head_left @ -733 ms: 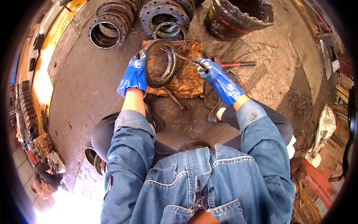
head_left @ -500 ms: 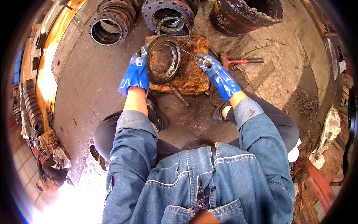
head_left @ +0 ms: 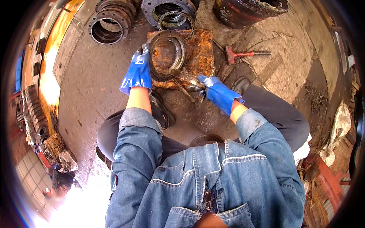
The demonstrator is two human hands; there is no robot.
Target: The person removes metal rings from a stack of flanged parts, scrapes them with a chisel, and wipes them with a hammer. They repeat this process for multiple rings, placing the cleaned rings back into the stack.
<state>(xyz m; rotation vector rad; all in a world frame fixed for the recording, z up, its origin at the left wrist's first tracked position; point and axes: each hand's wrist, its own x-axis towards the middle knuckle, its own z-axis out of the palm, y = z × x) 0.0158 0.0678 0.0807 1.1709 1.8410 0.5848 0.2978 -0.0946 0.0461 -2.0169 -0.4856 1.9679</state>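
My left hand [head_left: 140, 62], in a blue rubber glove, is closed on the left rim of a dark, greasy metal ring [head_left: 153, 60], which tilts over a rust-stained board [head_left: 201, 47]. A paler band runs along the ring's inner right side. My right hand [head_left: 213, 88], also gloved in blue, is closed around a flat-bladed scraper [head_left: 184, 76]. The blade points left across the ring's lower right edge; whether it touches is hard to tell. Beneath that hand, a thin stick [head_left: 184, 90] lies at the board's near edge.
A red-headed hammer [head_left: 243, 55] lies right of the board. Beyond it stand a large black bucket-like vessel [head_left: 243, 13], a bolt-holed flange [head_left: 150, 13] with a thin ring [head_left: 192, 26] leaning on it, and stacked flanges [head_left: 102, 32]. Tangled wire [head_left: 316, 95] lies far right.
My right hand has moved down and toward me, bringing the scraper from the ring's upper inner edge to its lower right. The blade now shows broad side. My left hand keeps its hold.
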